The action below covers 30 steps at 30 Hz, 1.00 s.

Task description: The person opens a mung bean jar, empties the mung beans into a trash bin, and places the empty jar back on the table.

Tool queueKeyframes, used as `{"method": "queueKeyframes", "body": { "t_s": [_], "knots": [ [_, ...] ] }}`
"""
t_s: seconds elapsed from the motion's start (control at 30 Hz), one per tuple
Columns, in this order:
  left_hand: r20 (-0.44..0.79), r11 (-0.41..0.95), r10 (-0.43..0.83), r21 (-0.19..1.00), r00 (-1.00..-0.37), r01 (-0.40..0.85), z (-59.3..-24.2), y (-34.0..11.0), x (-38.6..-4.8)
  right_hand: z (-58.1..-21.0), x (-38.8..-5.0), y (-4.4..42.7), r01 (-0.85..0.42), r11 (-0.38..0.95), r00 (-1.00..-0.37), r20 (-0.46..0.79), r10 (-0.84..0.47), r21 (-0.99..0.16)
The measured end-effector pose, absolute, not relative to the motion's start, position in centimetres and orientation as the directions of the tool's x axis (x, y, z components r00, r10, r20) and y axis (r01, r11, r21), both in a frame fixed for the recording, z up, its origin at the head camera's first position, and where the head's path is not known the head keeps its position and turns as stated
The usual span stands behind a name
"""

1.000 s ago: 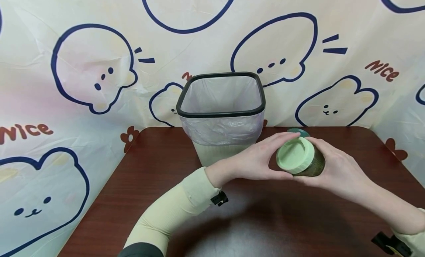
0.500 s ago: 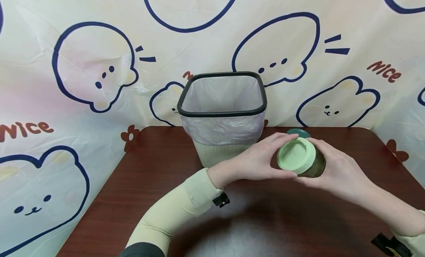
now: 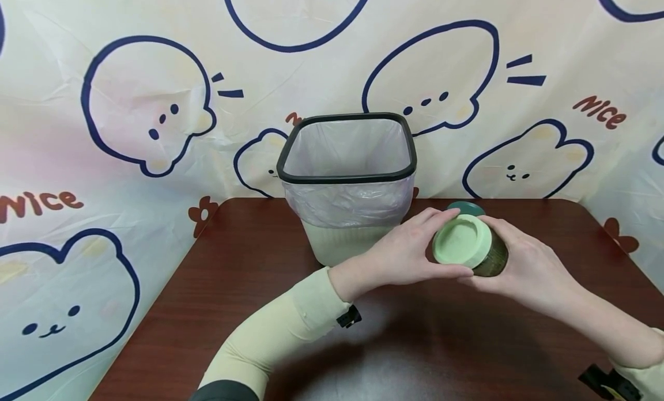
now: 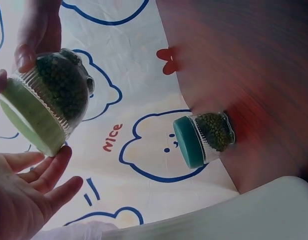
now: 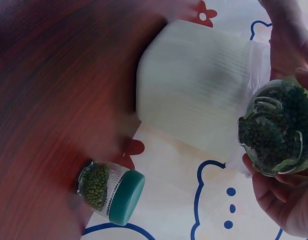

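Observation:
Over the table I hold a clear ribbed jar (image 4: 64, 90) of small green beans, tilted so that its light green lid (image 3: 461, 241) faces up toward me. My left hand (image 3: 402, 251) pinches the lid's rim between thumb and fingers. Around the jar's glass body my right hand (image 3: 534, 263) keeps its grip. A second jar of green beans (image 5: 96, 185) stands upright on the table behind my hands, apart from them. In the head view only its dark green lid (image 3: 467, 207) shows.
A pale bin (image 3: 337, 242) with a black rim (image 3: 344, 178) and a plastic liner (image 3: 350, 202) stands at the back middle of the brown table (image 3: 207, 309), left of my hands. A printed cloth (image 3: 155, 15) hangs behind.
My left hand and forearm have shifted slightly right and down, and its fingers and thumb have moved round the lid's rim. My right hand stays nearly still on the jar.

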<state>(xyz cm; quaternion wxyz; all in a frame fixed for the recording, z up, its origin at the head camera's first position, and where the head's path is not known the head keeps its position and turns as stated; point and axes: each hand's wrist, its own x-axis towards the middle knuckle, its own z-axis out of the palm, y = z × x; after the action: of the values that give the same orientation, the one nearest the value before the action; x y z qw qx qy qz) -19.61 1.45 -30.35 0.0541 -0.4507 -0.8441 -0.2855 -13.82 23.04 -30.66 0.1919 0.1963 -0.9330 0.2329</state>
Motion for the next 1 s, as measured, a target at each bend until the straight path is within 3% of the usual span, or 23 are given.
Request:
{"method": "queueKeyframes", "body": {
  "t_s": [0.23, 0.63, 1.0],
  "knots": [
    [0.335, 0.414, 0.749, 0.438, -0.572, 0.798, -30.1, 0.9, -20.0, -30.5, -13.7, 22.9, -0.464, 0.8, -0.85, 0.446, -0.282, -0.379],
    [0.336, 0.22, 0.829, 0.539, -0.447, 0.813, -29.3, 0.3, -20.6, -30.3, -13.7, 22.7, -0.474, 0.799, -0.841, 0.458, -0.288, -0.369],
    [0.293, 0.236, 0.84, 0.56, -0.456, 0.794, -29.5, 0.4, -20.5, -30.4, -13.6, 22.7, -0.475, 0.801, -0.84, 0.46, -0.289, -0.364]
  ]
}}
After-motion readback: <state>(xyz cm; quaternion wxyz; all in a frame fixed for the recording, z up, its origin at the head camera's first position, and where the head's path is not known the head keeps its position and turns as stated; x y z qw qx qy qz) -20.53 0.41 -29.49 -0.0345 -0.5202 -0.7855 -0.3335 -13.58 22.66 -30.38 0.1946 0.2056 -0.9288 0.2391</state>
